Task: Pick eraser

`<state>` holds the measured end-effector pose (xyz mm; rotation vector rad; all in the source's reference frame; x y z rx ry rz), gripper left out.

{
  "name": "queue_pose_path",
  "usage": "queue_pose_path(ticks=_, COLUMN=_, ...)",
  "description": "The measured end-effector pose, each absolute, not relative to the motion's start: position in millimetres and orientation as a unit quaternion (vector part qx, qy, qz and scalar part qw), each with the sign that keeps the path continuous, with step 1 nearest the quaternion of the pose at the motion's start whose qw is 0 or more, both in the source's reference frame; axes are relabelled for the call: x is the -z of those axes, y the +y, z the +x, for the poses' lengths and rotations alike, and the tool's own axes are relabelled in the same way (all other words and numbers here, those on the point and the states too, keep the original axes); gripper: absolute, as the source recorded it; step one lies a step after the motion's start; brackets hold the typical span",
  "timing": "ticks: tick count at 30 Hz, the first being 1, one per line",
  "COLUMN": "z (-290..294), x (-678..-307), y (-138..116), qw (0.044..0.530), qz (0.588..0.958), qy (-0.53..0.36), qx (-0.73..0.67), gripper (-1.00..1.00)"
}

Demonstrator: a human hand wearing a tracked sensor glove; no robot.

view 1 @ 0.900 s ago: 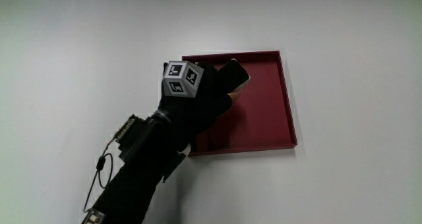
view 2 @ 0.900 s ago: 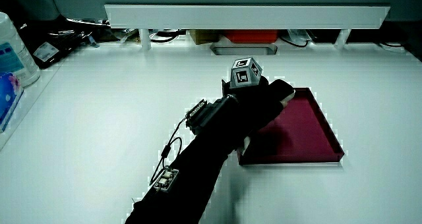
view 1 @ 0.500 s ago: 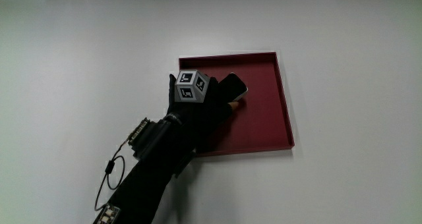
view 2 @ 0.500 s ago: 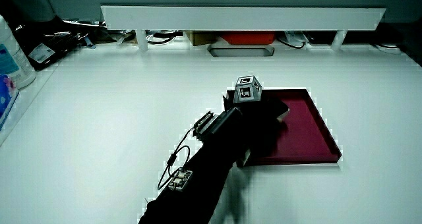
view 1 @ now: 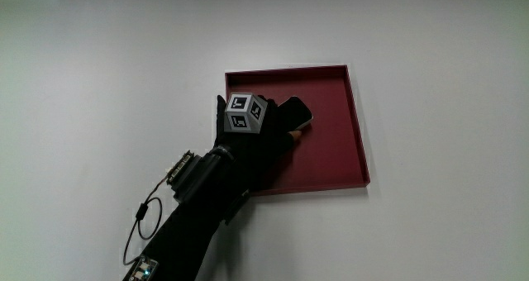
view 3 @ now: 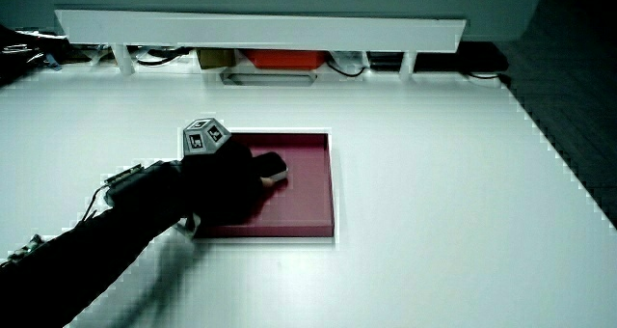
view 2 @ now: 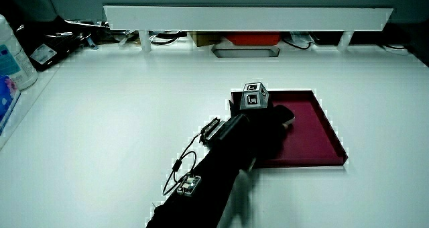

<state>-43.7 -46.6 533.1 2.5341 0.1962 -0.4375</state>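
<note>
The gloved hand (view 1: 277, 124) reaches over the dark red tray (view 1: 335, 157), coming in across the tray's corner nearest the person. Its fingers (view 1: 294, 112) are curled over a small pale eraser (view 1: 302, 125); only a thin whitish edge of it shows under the fingertips. In both side views the eraser (view 2: 290, 123) (view 3: 277, 175) peeks out below the fingertips, low over the tray floor. The patterned cube (view 1: 245, 113) sits on the back of the hand (view 2: 268, 124) (view 3: 236, 178). The forearm runs from the tray's edge toward the person.
A low white partition (view 2: 248, 17) lines the table's edge farthest from the person, with clutter under it. A white bottle (view 2: 12, 53) stands at the table's side edge. Cables and a small board (view 1: 149, 231) hang off the forearm.
The hand has drawn back a little toward the person inside the tray, and the pale eraser edge has moved with the fingertips. The tray has stayed put.
</note>
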Motion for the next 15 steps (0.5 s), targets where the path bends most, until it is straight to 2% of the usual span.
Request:
queue_pose_path(ticks=1, z=-44.1, x=-533.7, y=-46.5, qw=0.278, qz=0.943, qy=0.072, qx=0.167, gripper=0.0)
queue_pose_path(ticks=15, z=-46.9, x=-534.4, y=-44.1, qw=0.272, qz=0.945, qy=0.062, qx=0.172, gripper=0.61)
